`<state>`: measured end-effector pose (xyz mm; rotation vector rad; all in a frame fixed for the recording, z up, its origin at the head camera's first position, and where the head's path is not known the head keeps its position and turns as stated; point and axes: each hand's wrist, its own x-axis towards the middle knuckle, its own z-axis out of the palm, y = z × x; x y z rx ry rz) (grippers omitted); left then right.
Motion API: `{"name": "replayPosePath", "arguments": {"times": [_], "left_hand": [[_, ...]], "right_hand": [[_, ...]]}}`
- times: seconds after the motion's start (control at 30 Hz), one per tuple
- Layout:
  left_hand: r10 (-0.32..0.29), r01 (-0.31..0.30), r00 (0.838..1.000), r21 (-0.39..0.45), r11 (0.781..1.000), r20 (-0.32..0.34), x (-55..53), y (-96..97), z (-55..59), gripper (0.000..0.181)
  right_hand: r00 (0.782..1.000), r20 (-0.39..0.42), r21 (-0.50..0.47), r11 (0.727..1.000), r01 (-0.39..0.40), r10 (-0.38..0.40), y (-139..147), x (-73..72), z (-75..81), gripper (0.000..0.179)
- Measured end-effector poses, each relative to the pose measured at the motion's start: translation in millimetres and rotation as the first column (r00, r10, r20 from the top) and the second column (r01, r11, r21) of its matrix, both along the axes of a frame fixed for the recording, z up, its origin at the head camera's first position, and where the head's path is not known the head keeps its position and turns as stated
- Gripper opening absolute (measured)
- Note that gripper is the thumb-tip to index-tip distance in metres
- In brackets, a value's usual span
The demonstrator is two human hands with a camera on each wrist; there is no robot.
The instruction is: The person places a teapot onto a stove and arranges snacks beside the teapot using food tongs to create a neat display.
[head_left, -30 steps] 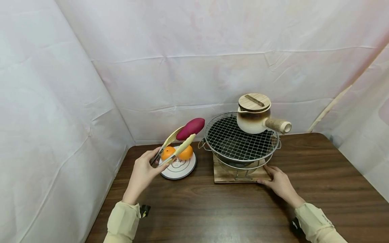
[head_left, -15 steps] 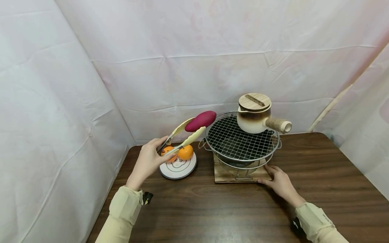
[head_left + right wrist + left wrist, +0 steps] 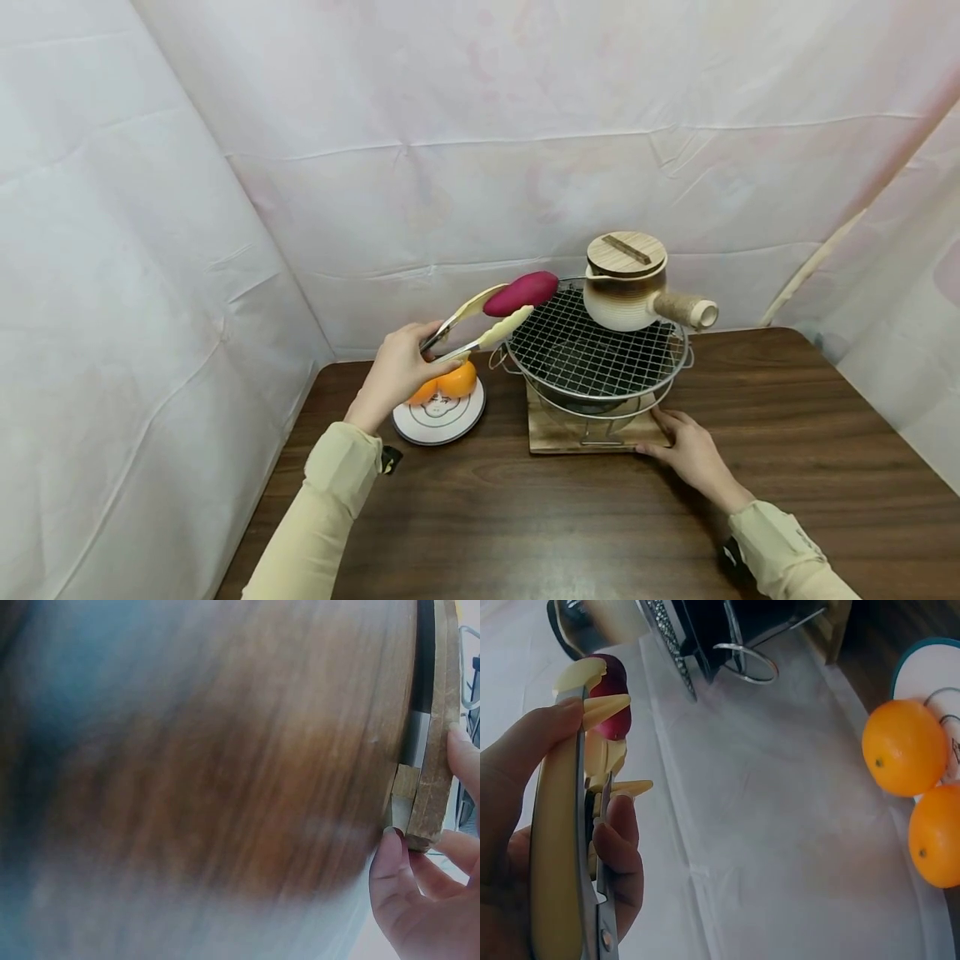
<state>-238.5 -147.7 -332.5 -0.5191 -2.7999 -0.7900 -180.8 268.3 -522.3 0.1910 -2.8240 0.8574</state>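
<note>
My left hand [image 3: 397,365] grips a pair of tongs [image 3: 507,327] with cream-coloured tips. Between those tips is a purple sweet potato [image 3: 522,293], held in the air at the left rim of a round grill [image 3: 600,362] with a wire mesh. The left wrist view shows the thumb on one arm of the tongs [image 3: 559,847] and curled fingers on the other. My right hand [image 3: 693,458] holds the front right corner of the wooden board [image 3: 558,435] under the grill. In the right wrist view its thumb and fingers lie on either side of the board's corner [image 3: 431,802].
A teapot [image 3: 624,304] with a wooden lid and a rope-wrapped side handle stands on the back right of the mesh. Left of the grill is a white plate [image 3: 437,429] with two oranges [image 3: 457,381]. White cloth [image 3: 480,183] hangs behind the brown table [image 3: 510,525].
My left hand has moved right and away from me, carrying the tongs and sweet potato from above the plate to the grill's left rim. My right hand has stayed at the board.
</note>
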Motion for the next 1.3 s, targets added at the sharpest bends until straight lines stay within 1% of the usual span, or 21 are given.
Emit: {"name": "replayPosePath", "arguments": {"times": [0.17, 0.27, 0.43, 0.57, 0.73, 0.83, 1.0, 1.13, 1.3], "left_hand": [[-0.008, 0.008, 1.0, -0.012, 1.0, 0.02, -8.6, 8.5, -3.0, 0.061], [-0.014, 0.015, 1.0, -0.008, 1.0, 0.027, -12.7, 12.5, -4.8, 0.059], [-0.024, 0.024, 0.999, -0.006, 1.0, 0.036, -17.1, 17.7, -6.6, 0.057], [-0.027, 0.028, 0.999, -0.018, 0.999, 0.04, -18.7, 21.4, -6.6, 0.056], [-0.037, 0.038, 0.997, -0.012, 0.999, 0.067, -20.1, 26.2, -5.8, 0.051], [-0.042, 0.042, 0.997, -0.012, 0.999, 0.071, -21.8, 28.3, -6.2, 0.049], [-0.042, 0.044, 0.996, -0.025, 0.999, 0.074, -23.5, 31.2, -7.8, 0.055], [-0.03, 0.032, 0.995, -0.028, 0.999, 0.092, -23.0, 32.9, -8.5, 0.062], [-0.016, 0.019, 0.995, -0.035, 0.999, 0.099, -23.0, 34.0, -9.0, 0.064]], "right_hand": [[1.0, -0.011, -0.005, 1.0, -0.004, 0.004, 0, 0.0, -1.1, 0.081], [1.0, -0.02, -0.004, 1.0, -0.004, 0.004, 0, -0.2, -0.5, 0.081], [1.0, -0.026, -0.004, 1.0, -0.004, 0.004, -1, -0.6, 1.6, 0.081], [1.0, -0.019, -0.008, 1.0, -0.004, 0.004, -1, -0.4, 2.0, 0.081], [1.0, -0.016, -0.013, 1.0, 0.001, -0.001, -2, 0.3, 0.9, 0.081], [1.0, -0.021, -0.015, 1.0, 0.005, -0.005, -2, 0.6, 0.2, 0.08], [1.0, -0.009, -0.01, 1.0, 0.007, -0.007, -2, 1.3, -0.8, 0.081], [1.0, 0.001, -0.009, 1.0, 0.003, -0.003, -1, 1.8, -1.2, 0.081], [1.0, 0.0, -0.01, 1.0, -0.001, 0.001, -1, 1.4, -1.0, 0.081]]}}
